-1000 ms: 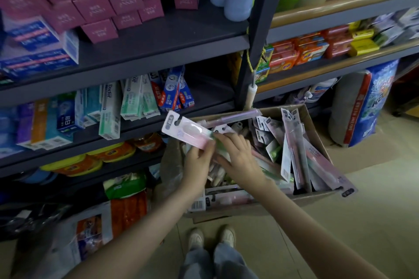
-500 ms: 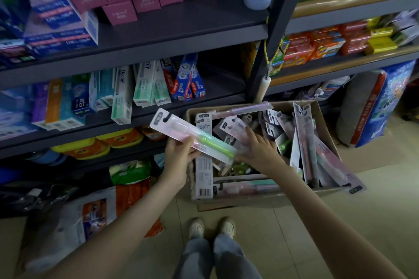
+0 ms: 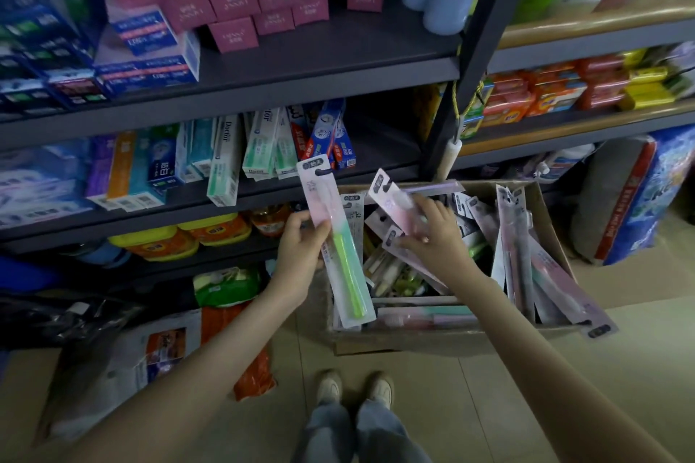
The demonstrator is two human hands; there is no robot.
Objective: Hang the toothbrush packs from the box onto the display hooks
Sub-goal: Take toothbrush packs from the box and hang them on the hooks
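A cardboard box on the floor holds several toothbrush packs. My left hand grips a pink pack with a green toothbrush, held nearly upright at the box's left edge, hang hole at the top. My right hand is over the box and grips a second pink pack, lifted out at a slant with its hang hole up and left. More packs lean against the box's right wall. No display hooks are visible.
Dark shelves stand behind the box with toothpaste cartons, pink boxes and bottles. Bags lie on the floor at the left. A large wrapped pack stands to the right. My shoes are just in front of the box.
My left hand has turned the green-brush pack from a slant to nearly upright. My right hand has lifted a second pink pack up out of the box.
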